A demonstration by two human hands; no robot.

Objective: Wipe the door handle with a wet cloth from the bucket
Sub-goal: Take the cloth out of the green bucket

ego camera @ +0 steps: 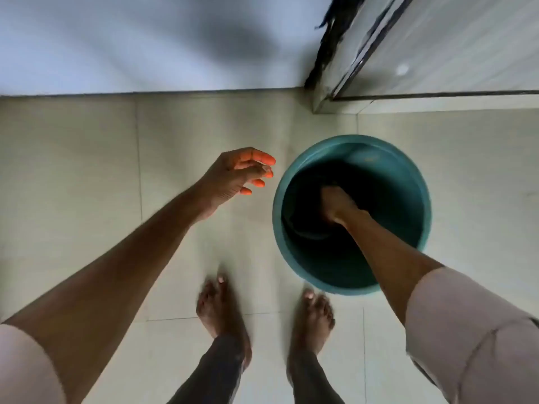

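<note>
A teal bucket (414,182) stands on the tiled floor just ahead of my feet. My right hand (338,204) reaches down inside it, into the dark interior, where a dark cloth (306,211) seems to lie under the fingers. Whether the hand grips the cloth is hidden by the darkness. My left hand (236,176) hovers left of the bucket's rim, fingers apart and loosely curled, holding nothing. No door handle is in view.
A white wall (145,45) runs along the top. At the upper right stands a door (466,48) with a dark worn frame edge (329,45). My bare feet (221,310) stand on pale floor tiles (73,170) below the bucket.
</note>
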